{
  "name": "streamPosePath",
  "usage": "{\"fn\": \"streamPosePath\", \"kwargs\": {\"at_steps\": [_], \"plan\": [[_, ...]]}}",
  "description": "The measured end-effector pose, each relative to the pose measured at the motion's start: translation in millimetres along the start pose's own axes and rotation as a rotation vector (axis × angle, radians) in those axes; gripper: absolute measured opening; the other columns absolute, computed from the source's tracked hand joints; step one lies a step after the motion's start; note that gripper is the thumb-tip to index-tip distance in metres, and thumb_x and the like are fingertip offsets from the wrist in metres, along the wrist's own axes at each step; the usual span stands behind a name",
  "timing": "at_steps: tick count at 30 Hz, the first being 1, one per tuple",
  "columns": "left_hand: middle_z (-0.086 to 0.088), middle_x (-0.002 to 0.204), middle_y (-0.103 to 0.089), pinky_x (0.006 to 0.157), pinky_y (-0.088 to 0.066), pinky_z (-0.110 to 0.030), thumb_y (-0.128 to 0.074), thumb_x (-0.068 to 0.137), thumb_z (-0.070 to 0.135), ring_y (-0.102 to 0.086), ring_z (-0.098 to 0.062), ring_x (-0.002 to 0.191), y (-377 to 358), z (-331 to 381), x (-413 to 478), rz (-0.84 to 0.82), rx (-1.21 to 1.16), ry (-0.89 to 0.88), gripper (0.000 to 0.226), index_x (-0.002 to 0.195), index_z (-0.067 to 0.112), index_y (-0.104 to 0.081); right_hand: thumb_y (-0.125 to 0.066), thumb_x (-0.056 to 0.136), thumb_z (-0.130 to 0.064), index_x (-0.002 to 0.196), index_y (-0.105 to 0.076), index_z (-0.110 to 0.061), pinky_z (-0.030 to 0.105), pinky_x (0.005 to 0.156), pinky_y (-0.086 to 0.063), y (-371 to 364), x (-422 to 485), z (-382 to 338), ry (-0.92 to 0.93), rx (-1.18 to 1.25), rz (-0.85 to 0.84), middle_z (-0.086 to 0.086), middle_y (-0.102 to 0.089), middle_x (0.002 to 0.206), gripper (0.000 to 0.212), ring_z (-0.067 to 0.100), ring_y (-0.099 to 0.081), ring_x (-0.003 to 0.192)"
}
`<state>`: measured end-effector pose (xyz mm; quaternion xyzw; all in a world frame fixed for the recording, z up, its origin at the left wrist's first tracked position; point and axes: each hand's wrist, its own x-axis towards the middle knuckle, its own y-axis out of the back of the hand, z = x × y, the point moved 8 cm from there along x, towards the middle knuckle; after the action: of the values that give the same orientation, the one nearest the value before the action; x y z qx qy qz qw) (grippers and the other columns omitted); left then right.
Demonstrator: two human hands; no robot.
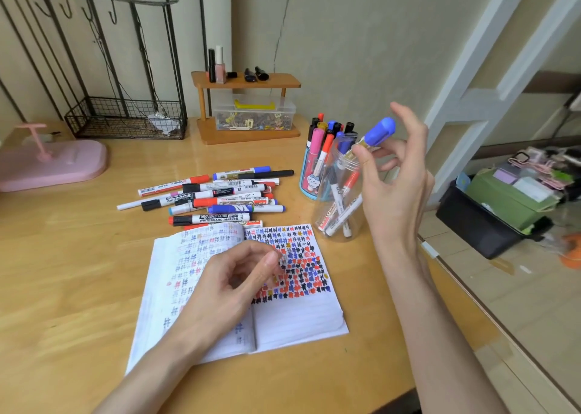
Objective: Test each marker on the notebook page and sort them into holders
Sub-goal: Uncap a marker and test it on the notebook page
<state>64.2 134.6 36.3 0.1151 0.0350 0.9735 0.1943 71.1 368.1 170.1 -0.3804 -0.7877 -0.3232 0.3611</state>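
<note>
head view: the right hand [394, 181] is raised over the right side of the wooden desk [69, 256]. it pinches a blue-capped marker [377, 133] between thumb and a fingertip, and the other fingers fan out wide above and behind it. the marker's long axis runs diagonally. its blue cap points up and to the right, and its pale barrel slopes down and to the left, with the lower end at the mouth of a clear plastic jar [341, 212]. the jar stands just beside the notebook's far right corner and holds several white-barrelled markers leaning at mixed angles. behind it, touching or nearly so, a blue cartoon pen cup [309, 182] holds upright markers with pink, red, blue, yellow and black caps.

the left hand [232, 284] rests on the open notebook [295, 319] near its spine, fingers loosely curled and holding nothing. the right page is covered in rows of blue, red and black test marks. beyond the notebook a loose pile of markers [217, 199] lies flat on the desk, most with their length running left to right.
</note>
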Motion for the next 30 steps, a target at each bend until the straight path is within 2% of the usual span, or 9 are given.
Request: {"fn": "streamPosePath", "kwargs": {"at_steps": [4,7,12,15,18,20,23,26,30], "plan": [[-0.001,0.088,-0.074,0.088,-0.058,-0.048,-0.061,0.093,0.059,-0.072,-0.021,0.083,1,-1,1,0.001,0.009,0.005,0.039,0.105,0.024,-0.073,-0.072,0.098,-0.028,0.144,-0.053,-0.023,0.037,0.087,-0.054,-5,-3,3,0.048,-0.067,-0.011,-0.004,-0.070,0.106,0.050,0.016,-0.065,0.092],[-0.001,0.085,-0.074,0.088,-0.057,-0.048,-0.060,0.093,0.059,-0.072,-0.021,0.083,2,0,1,0.010,0.016,-0.002,0.038,0.101,0.025,-0.073,-0.071,0.097,-0.034,0.138,-0.059,-0.024,0.036,0.094,-0.046,-9,-5,11,0.045,-0.115,-0.033,-0.013,-0.066,0.106,0.043,0.017,-0.063,0.097],[-0.003,0.084,-0.073,0.085,-0.055,-0.048,-0.061,0.092,0.059,-0.071,-0.023,0.083,4,1,2,0.025,0.014,-0.013,0.037,0.098,0.025,-0.073,-0.064,0.102,-0.039,0.127,-0.067,-0.027,0.031,0.090,-0.038,-16,-6,24,0.021,-0.195,-0.055,-0.013,-0.065,0.091,0.028,0.007,-0.052,0.094],[-0.002,0.084,-0.073,0.085,-0.056,-0.049,-0.061,0.092,0.060,-0.071,-0.023,0.082,4,1,1,0.028,0.011,-0.018,0.037,0.097,0.025,-0.073,-0.057,0.106,-0.036,0.112,-0.072,-0.024,0.035,0.089,-0.038,-19,-9,26,0.062,-0.246,-0.084,-0.012,-0.066,0.086,0.020,0.013,-0.054,0.093],[-0.003,0.086,-0.073,0.085,-0.056,-0.050,-0.061,0.093,0.057,-0.070,-0.023,0.083,5,1,1,0.033,0.014,-0.025,0.037,0.099,0.023,-0.073,-0.055,0.107,-0.035,0.087,-0.070,-0.017,0.037,0.085,-0.036,-21,-11,26,0.109,-0.308,-0.085,-0.009,-0.066,0.080,0.030,0.018,-0.054,0.091],[-0.003,0.087,-0.074,0.084,-0.056,-0.047,-0.061,0.093,0.055,-0.070,-0.022,0.083,6,0,2,0.038,0.017,-0.030,0.034,0.100,0.024,-0.073,-0.058,0.105,-0.035,0.081,-0.067,-0.016,0.038,0.086,-0.036,-21,-12,27,0.122,-0.345,-0.074,-0.009,-0.066,0.078,0.032,0.018,-0.054,0.091],[-0.003,0.089,-0.074,0.084,-0.056,-0.041,-0.061,0.093,0.054,-0.071,-0.021,0.085,7,-1,3,0.046,0.028,-0.023,0.031,0.098,0.026,-0.073,-0.062,0.102,-0.039,0.084,-0.070,-0.018,0.040,0.089,-0.036,-23,-12,27,0.137,-0.380,-0.085,-0.009,-0.068,0.082,0.029,0.017,-0.055,0.094],[-0.002,0.089,-0.075,0.084,-0.057,-0.040,-0.062,0.096,0.048,-0.071,-0.022,0.087,7,-2,3,0.049,0.044,-0.012,0.023,0.097,0.027,-0.073,-0.065,0.098,-0.040,0.099,-0.075,-0.019,0.043,0.093,-0.040,-20,-16,23,0.136,-0.375,-0.061,-0.006,-0.070,0.098,0.024,0.020,-0.057,0.105],[0.001,0.089,-0.075,0.082,-0.057,-0.036,-0.063,0.100,0.047,-0.071,-0.021,0.087,10,1,3,0.073,0.073,-0.004,0.023,0.096,0.027,-0.072,-0.069,0.094,-0.024,0.108,-0.075,-0.013,0.041,0.087,-0.043,-18,-34,-6,0.232,-0.322,0.032,0.005,-0.067,0.107,0.019,0.026,-0.058,0.106]]}}
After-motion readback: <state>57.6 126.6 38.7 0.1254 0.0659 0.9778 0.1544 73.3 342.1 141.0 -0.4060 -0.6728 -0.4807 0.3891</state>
